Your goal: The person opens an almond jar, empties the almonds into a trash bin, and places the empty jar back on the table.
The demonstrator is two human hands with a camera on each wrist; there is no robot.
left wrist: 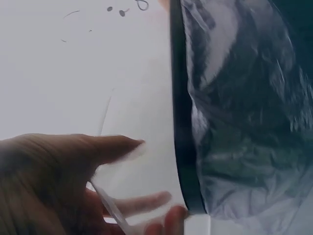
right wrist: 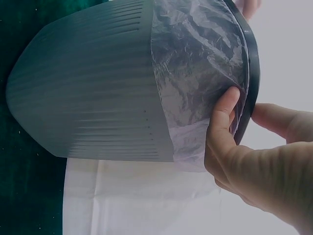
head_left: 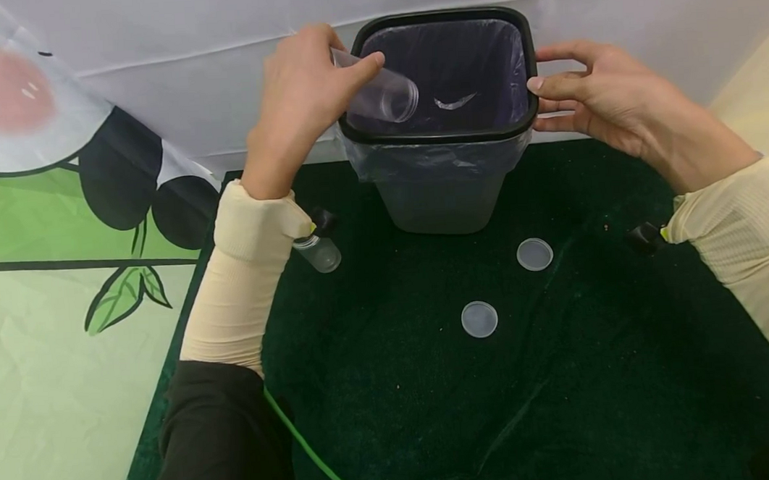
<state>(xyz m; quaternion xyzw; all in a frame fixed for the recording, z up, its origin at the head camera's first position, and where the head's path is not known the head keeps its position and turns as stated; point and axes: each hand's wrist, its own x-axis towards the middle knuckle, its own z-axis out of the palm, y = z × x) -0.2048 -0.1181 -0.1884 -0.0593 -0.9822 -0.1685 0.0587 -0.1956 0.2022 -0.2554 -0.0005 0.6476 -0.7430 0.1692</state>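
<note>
My left hand (head_left: 304, 81) grips a clear plastic jar (head_left: 380, 95), thumb along one side. The jar is tilted, its mouth over the left part of the trash bin (head_left: 444, 204). In the left wrist view the left hand (left wrist: 54, 181) curls around the see-through wall beside the bin's dark rim (left wrist: 185, 142). My right hand (head_left: 625, 100) pinches the bin's right rim, thumb on top and fingers outside. In the right wrist view those fingers (right wrist: 226, 105) press the bin liner (right wrist: 190, 93) folded over the rim. A crescent-shaped clear scrap (head_left: 456, 103) shows inside the bin.
Another clear jar (head_left: 322, 255) lies on the dark green cloth (head_left: 400, 413) by my left sleeve. Two round clear lids (head_left: 534, 254) lie in front of the bin. A white sheet (head_left: 234, 110) hangs behind it. A green cord (head_left: 311, 450) runs near my left forearm.
</note>
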